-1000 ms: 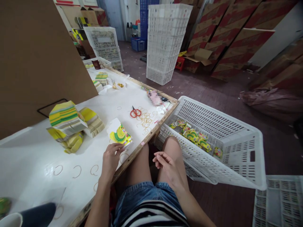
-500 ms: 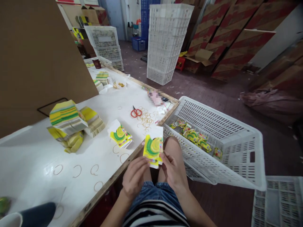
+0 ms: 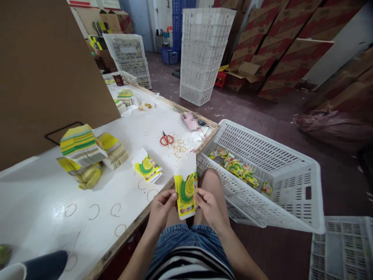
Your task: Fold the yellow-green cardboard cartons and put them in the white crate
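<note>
A yellow-and-green printed card [image 3: 186, 190] with a white upper part is held upright over my lap, and a narrow side panel shows along its right edge. My left hand [image 3: 161, 206] pinches its left edge between thumb and fingers. On the opposite edge, my right hand [image 3: 208, 206] is closed in a similar pinch. Left of the held card, a small stack of matching printed cards [image 3: 147, 167] lies on the white table [image 3: 116, 186]. Whether the held piece is one card or several layers, I cannot tell.
Red-handled scissors [image 3: 166, 139] lie beside loose rubber bands [image 3: 179, 146]. Bundled printed cards [image 3: 81, 146] are piled at the left. A white crate [image 3: 291, 163] holding yellow packets [image 3: 237, 167] stands at my right, against the table's wooden edge. Stacked white crates [image 3: 204, 54] rise beyond.
The card has been lowered slightly and its printed front shows more fully. My left fingers have shifted from its lower corner to a pinch higher on the left edge.
</note>
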Action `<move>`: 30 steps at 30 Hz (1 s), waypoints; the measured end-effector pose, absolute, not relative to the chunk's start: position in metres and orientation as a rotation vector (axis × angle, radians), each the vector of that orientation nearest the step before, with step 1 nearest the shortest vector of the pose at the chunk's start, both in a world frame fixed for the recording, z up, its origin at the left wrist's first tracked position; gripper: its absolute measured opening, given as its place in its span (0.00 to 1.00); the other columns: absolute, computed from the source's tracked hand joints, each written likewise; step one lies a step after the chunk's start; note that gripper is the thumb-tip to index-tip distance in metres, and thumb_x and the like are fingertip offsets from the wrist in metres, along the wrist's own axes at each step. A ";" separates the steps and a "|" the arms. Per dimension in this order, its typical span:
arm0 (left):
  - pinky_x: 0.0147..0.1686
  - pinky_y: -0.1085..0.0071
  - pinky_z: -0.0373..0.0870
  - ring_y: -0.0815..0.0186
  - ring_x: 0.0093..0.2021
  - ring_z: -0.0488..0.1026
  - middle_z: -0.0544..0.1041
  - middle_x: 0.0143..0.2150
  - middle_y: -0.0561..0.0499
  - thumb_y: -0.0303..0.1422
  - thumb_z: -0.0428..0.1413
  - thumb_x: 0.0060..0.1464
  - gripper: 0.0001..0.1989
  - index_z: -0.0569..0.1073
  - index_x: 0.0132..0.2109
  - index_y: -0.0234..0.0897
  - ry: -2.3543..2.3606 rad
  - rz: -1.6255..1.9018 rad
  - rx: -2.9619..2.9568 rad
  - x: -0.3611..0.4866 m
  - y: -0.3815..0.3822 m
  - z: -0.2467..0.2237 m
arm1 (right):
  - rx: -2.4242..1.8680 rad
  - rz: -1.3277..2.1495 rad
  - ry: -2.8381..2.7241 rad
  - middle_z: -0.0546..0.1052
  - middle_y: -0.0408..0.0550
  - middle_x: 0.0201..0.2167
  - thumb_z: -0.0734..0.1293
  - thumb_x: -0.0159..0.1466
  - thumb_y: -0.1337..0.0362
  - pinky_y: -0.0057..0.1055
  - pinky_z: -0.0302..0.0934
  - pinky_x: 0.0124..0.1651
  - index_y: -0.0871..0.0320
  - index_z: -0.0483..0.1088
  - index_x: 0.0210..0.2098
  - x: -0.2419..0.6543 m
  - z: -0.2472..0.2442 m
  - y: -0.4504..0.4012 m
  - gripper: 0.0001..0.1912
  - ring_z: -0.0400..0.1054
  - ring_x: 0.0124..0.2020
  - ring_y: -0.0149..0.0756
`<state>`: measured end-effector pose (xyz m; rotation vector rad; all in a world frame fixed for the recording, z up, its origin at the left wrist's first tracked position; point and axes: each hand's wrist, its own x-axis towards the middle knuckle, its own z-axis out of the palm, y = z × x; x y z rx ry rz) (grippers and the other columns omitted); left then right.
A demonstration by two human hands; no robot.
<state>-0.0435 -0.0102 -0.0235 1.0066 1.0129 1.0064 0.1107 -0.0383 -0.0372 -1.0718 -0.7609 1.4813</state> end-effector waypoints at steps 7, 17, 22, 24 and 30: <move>0.30 0.73 0.72 0.66 0.28 0.74 0.79 0.29 0.50 0.41 0.58 0.52 0.13 0.77 0.34 0.34 1.466 1.336 1.219 -0.055 0.006 -0.009 | -1.149 1.327 -0.699 0.78 0.46 0.27 0.73 0.54 0.49 0.28 0.58 0.26 0.57 0.74 0.34 0.106 -0.045 -0.035 0.18 0.67 0.24 0.34; 0.39 0.60 0.73 0.57 0.41 0.73 0.75 0.46 0.40 0.39 0.58 0.48 0.21 0.73 0.49 0.34 1.940 1.429 1.502 -0.093 0.045 -0.012 | -1.215 1.331 -0.663 0.74 0.44 0.23 0.74 0.52 0.46 0.27 0.55 0.25 0.57 0.72 0.27 0.109 -0.050 -0.037 0.20 0.63 0.22 0.31; 0.40 0.62 0.73 0.55 0.41 0.76 0.80 0.43 0.41 0.49 0.59 0.50 0.24 0.77 0.47 0.36 1.067 0.928 1.383 -0.062 0.008 -0.004 | -1.227 1.371 -0.726 0.70 0.42 0.20 0.74 0.49 0.43 0.26 0.51 0.24 0.58 0.72 0.23 0.108 -0.040 -0.036 0.24 0.56 0.21 0.28; 0.42 0.61 0.73 0.52 0.44 0.77 0.81 0.43 0.41 0.52 0.59 0.49 0.27 0.78 0.47 0.36 0.788 0.797 1.235 -0.053 -0.001 -0.005 | -1.186 1.420 -0.722 0.68 0.41 0.18 0.74 0.49 0.42 0.26 0.49 0.23 0.58 0.71 0.22 0.108 -0.037 -0.036 0.25 0.54 0.20 0.28; 0.47 0.60 0.71 0.50 0.48 0.76 0.80 0.46 0.39 0.51 0.62 0.45 0.30 0.77 0.51 0.36 0.596 0.749 1.041 -0.042 -0.008 -0.014 | -1.128 1.482 -0.731 0.67 0.40 0.18 0.73 0.50 0.41 0.25 0.47 0.22 0.59 0.75 0.26 0.109 -0.038 -0.039 0.25 0.50 0.20 0.27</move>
